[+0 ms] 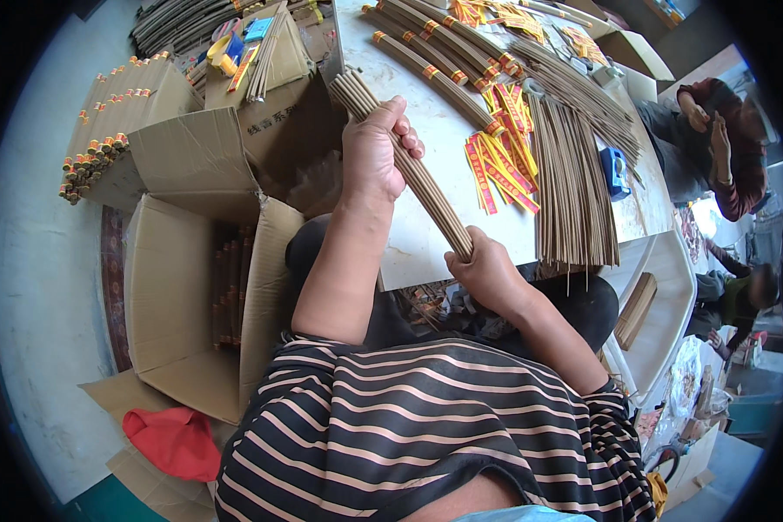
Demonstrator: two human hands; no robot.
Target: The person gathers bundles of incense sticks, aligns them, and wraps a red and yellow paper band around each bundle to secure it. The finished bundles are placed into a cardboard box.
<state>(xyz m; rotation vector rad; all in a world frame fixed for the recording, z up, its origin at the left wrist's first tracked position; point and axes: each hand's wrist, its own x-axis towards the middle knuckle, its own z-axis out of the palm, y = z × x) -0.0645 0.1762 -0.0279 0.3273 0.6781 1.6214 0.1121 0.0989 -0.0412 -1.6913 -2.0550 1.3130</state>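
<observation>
A thick bundle of brown incense sticks (428, 193) slants across the near edge of the white table, with no paper band visible on it. My left hand (376, 150) is wrapped round its upper part. At the lower end, my right hand (489, 271) grips the bundle, thumb along the side. Right of it, loose incense sticks (574, 187) lie in a wide row, their ends past the table edge. Yellow and red paper bands (502, 174) are strewn between. Banded incense bundles (431, 70) rest farther back on the table.
An open cardboard box (178, 296) with dark bundles inside stands at my left, a red cloth (172, 442) near it. Stacked bundles (113, 113) are beyond. A blue tape dispenser (615, 174) sits at the table's right; other people (731, 139) are at the far right.
</observation>
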